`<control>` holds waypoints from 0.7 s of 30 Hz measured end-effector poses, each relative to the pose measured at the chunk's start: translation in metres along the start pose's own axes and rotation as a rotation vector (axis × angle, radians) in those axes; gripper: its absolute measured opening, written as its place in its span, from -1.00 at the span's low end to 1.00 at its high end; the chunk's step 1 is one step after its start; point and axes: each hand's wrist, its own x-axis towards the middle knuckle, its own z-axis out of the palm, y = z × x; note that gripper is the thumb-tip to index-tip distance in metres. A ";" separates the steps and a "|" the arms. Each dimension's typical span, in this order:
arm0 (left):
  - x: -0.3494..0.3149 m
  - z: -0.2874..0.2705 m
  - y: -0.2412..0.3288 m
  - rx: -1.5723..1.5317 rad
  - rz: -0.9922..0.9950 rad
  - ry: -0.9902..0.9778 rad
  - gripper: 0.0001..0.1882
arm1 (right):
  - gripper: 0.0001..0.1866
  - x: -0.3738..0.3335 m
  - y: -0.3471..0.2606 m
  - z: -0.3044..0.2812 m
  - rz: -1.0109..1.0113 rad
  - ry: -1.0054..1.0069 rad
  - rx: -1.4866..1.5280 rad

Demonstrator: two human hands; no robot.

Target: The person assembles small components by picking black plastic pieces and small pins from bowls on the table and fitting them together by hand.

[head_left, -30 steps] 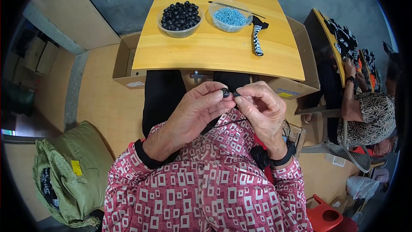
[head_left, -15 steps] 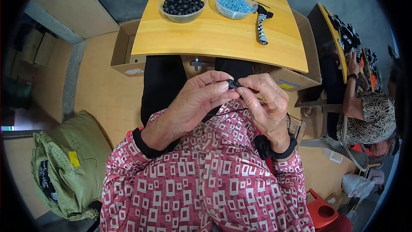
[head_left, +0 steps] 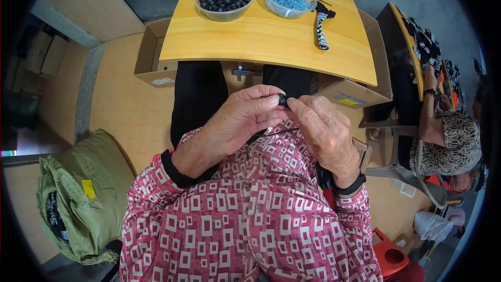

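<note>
A small black bead (head_left: 282,100) is pinched between the thumb and fingertips of my left hand (head_left: 237,115), in front of my lap. At the bead's right side are the closed fingertips of my right hand (head_left: 327,133), its back turned up. A thin black cord (head_left: 279,132) runs below the bead from my left hand toward my right palm. My right fingers hide where the cord goes and whatever else is pinched at their tips. On the table beyond, a clear bowl (head_left: 225,15) holds many similar black beads.
Also on the yellow table (head_left: 255,44) are a tub (head_left: 312,8) of tiny blue beads and a black-and-white patterned strip (head_left: 321,34). Cardboard boxes (head_left: 156,55) stand under it. A green sack (head_left: 99,193) sits at left. At right, another person (head_left: 449,136) works beside a chair.
My right hand has turned, its back now facing up more, and its fingertips press closer to the bead. The dark piece seen between those fingertips is now hidden. My left hand keeps its pinch.
</note>
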 end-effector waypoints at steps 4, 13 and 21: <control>-0.001 -0.008 -0.003 -0.001 0.005 0.012 -0.74 | -0.75 0.000 0.005 0.010 0.046 0.041 0.069; -0.009 -0.014 0.002 -0.065 0.022 -0.023 -0.74 | -0.86 0.004 -0.005 0.030 0.234 0.151 0.310; -0.016 -0.021 0.001 -0.095 0.040 0.012 -0.74 | -0.87 0.004 -0.012 0.037 0.267 0.183 0.334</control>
